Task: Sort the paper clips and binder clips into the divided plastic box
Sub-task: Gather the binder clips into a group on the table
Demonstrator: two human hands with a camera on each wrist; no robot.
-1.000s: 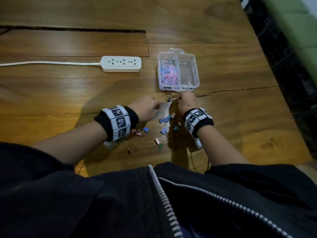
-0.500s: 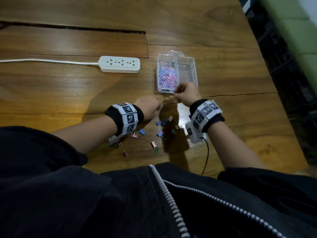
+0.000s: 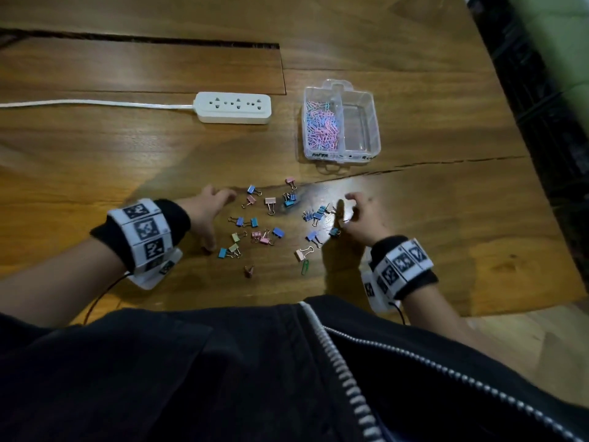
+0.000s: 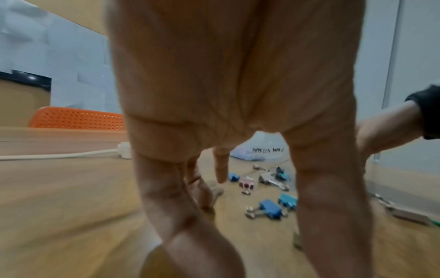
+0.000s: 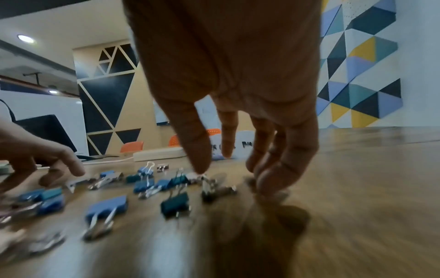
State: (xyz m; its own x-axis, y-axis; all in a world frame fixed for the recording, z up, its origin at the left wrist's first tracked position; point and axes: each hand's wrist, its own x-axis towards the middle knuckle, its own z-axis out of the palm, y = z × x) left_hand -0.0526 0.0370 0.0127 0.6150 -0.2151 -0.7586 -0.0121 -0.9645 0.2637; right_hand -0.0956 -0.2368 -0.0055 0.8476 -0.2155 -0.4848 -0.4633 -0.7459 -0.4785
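Observation:
The clear divided plastic box point(image 3: 374, 122) stands at the far side of the table. Its left compartment holds pastel paper clips point(image 3: 322, 126); its right compartment looks bare. Several small binder clips point(image 3: 264, 237) in blue, pink and green lie scattered between my hands, and a green paper clip point(image 3: 305, 267) lies near the front. My left hand point(image 3: 212, 215) is spread at the left of the pile, thumb tip on the wood, holding nothing. My right hand point(image 3: 353, 212) hovers at the right of the pile, fingers point(image 5: 281, 169) hanging down beside a cluster of blue binder clips point(image 3: 317, 215), with nothing in them.
A white power strip point(image 3: 234, 107) with its cable lies left of the box. A dark crack point(image 3: 414, 167) runs across the wooden table in front of the box. The table's right edge point(image 3: 541, 173) drops to a dark floor. My black jacket fills the bottom.
Both hands have drawn back from the box's front edge toward my body. The right hand left the box and came down beside the clip pile; the left spread out at its left.

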